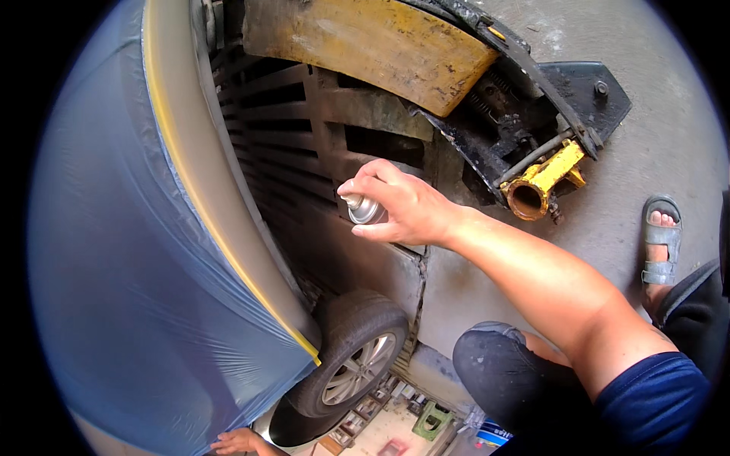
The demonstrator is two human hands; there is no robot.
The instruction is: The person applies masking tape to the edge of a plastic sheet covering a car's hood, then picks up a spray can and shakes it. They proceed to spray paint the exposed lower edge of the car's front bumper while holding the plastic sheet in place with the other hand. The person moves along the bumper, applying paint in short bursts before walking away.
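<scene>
My right hand grips a silver spray can, a finger on its white nozzle, beside a car body panel edged with yellow masking tape. Translucent plastic sheeting covers the car to the left of the tape. At the bottom, my left hand has its fingers spread at the sheeting's lower edge. A car wheel shows below the taped panel. The can's body is partly hidden by my fingers.
A dirty yellow-and-black floor jack stands at upper right over a grated drain. Concrete floor surrounds it. My sandaled foot and dark-clad knee are at right. Parts bins and a green object lie at the bottom.
</scene>
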